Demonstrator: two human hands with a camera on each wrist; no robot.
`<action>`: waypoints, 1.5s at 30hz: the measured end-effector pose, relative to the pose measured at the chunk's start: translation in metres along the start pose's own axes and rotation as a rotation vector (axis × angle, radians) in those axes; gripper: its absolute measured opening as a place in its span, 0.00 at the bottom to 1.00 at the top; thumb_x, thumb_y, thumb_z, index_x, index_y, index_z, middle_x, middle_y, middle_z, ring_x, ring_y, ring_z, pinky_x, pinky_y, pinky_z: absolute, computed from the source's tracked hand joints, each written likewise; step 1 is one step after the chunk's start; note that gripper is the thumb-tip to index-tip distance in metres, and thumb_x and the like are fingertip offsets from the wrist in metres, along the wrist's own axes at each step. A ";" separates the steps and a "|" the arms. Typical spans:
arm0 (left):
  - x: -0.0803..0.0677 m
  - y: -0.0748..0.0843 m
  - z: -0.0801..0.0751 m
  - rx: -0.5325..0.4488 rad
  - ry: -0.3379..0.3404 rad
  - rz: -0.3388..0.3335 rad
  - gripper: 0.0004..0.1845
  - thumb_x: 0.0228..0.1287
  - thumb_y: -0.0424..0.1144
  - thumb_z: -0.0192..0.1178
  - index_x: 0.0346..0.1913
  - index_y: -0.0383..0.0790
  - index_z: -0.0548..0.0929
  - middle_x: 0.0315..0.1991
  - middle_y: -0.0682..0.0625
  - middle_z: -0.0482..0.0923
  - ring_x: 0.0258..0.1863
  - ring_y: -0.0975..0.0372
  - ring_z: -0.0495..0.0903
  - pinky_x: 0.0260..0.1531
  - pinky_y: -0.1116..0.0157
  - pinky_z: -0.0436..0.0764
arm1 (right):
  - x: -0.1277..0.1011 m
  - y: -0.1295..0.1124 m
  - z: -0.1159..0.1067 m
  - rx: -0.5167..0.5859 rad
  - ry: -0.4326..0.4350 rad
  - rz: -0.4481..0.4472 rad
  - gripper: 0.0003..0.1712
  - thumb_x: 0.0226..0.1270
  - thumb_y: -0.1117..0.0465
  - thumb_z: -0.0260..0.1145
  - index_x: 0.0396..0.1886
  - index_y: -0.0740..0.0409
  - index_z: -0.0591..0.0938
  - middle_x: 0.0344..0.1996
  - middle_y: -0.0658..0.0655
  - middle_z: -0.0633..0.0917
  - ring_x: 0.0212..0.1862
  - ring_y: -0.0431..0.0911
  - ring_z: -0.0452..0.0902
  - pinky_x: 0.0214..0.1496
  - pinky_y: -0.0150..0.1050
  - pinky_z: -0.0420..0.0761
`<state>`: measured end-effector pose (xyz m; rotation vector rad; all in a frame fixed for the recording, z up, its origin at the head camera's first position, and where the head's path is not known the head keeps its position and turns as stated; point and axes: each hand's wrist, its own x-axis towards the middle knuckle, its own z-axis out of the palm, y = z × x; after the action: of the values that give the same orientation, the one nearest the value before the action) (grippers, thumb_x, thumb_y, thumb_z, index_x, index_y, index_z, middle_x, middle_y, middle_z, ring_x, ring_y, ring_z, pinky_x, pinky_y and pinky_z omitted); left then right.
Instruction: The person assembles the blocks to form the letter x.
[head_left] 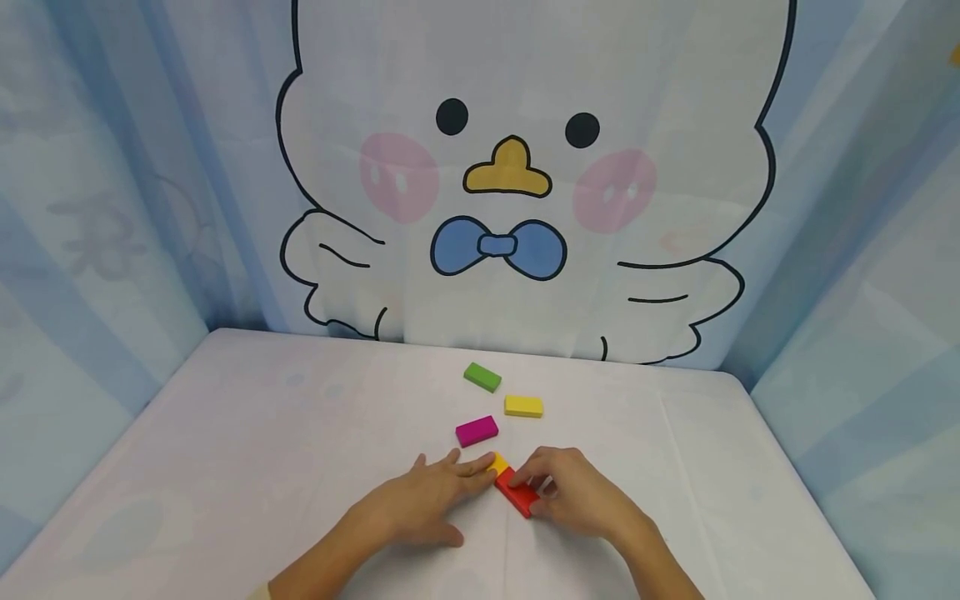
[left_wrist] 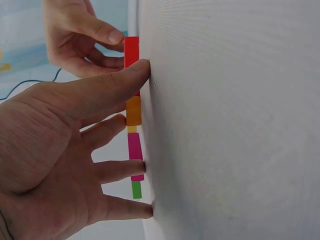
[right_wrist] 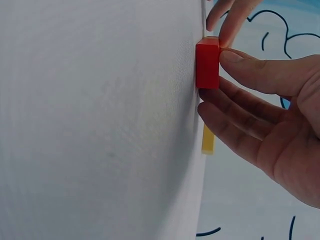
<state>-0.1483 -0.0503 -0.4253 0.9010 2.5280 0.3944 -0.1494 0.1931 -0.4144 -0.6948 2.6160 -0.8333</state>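
Observation:
A red block (head_left: pixel 516 495) lies flat on the white table, end to end with an orange block (head_left: pixel 498 463). My right hand (head_left: pixel 577 493) holds the red block at its right side, with the thumb near the close end and the fingers farther along. In the right wrist view the thumb (right_wrist: pixel 265 75) is against the red block (right_wrist: pixel 207 65). My left hand (head_left: pixel 423 500) has its fingers spread, some fingertips on the table. Its index and middle fingertips are right at the orange block's left side. In the left wrist view its thumb (left_wrist: pixel 110 87) overlaps the red block (left_wrist: pixel 131 50).
Beyond the hands lie a magenta block (head_left: pixel 477 431), a yellow block (head_left: pixel 523 406) and a green block (head_left: pixel 482 377), set apart from one another. A curtain (head_left: pixel 510 308) with a cartoon bird hangs behind the table (head_left: pixel 300 417), and blue-white cloth stands at both sides.

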 end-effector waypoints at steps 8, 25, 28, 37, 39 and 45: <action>0.003 0.001 -0.002 0.000 -0.002 0.005 0.44 0.51 0.50 0.72 0.72 0.64 0.61 0.74 0.68 0.50 0.72 0.46 0.56 0.59 0.32 0.58 | -0.002 -0.001 -0.003 0.004 -0.001 0.025 0.17 0.55 0.66 0.72 0.44 0.46 0.87 0.38 0.41 0.82 0.40 0.39 0.78 0.43 0.36 0.82; 0.000 0.004 -0.007 -0.053 0.012 0.007 0.41 0.52 0.47 0.72 0.69 0.65 0.66 0.74 0.65 0.53 0.72 0.50 0.58 0.58 0.32 0.60 | -0.003 0.001 -0.005 0.032 0.019 0.023 0.15 0.57 0.66 0.69 0.44 0.48 0.87 0.38 0.43 0.82 0.41 0.41 0.79 0.39 0.32 0.81; -0.002 0.002 -0.009 -0.052 0.016 0.009 0.39 0.52 0.47 0.72 0.68 0.66 0.68 0.73 0.64 0.55 0.71 0.53 0.60 0.58 0.34 0.62 | -0.003 0.001 -0.004 0.030 0.023 0.013 0.16 0.57 0.68 0.68 0.44 0.47 0.87 0.38 0.43 0.82 0.41 0.41 0.79 0.40 0.33 0.81; -0.004 -0.006 -0.016 0.017 0.132 0.005 0.32 0.55 0.48 0.70 0.64 0.65 0.73 0.66 0.59 0.69 0.64 0.60 0.69 0.57 0.50 0.74 | -0.003 0.001 -0.005 0.008 0.036 -0.027 0.17 0.59 0.70 0.66 0.44 0.48 0.87 0.39 0.42 0.82 0.42 0.42 0.79 0.45 0.36 0.82; -0.003 -0.009 -0.018 0.026 0.170 0.002 0.30 0.55 0.47 0.70 0.63 0.62 0.75 0.61 0.58 0.72 0.61 0.61 0.71 0.56 0.52 0.76 | -0.003 0.001 -0.005 0.003 0.037 -0.034 0.16 0.61 0.69 0.65 0.45 0.47 0.87 0.40 0.43 0.82 0.43 0.42 0.78 0.46 0.36 0.82; 0.001 -0.017 -0.022 0.031 0.237 -0.018 0.27 0.55 0.47 0.70 0.60 0.57 0.78 0.52 0.56 0.76 0.50 0.63 0.75 0.50 0.59 0.79 | -0.002 0.000 -0.005 -0.049 0.010 -0.050 0.19 0.64 0.66 0.64 0.50 0.41 0.84 0.46 0.42 0.80 0.50 0.42 0.75 0.54 0.43 0.79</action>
<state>-0.1683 -0.0650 -0.4137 0.8882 2.7618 0.4828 -0.1503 0.1965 -0.4104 -0.7739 2.6467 -0.7907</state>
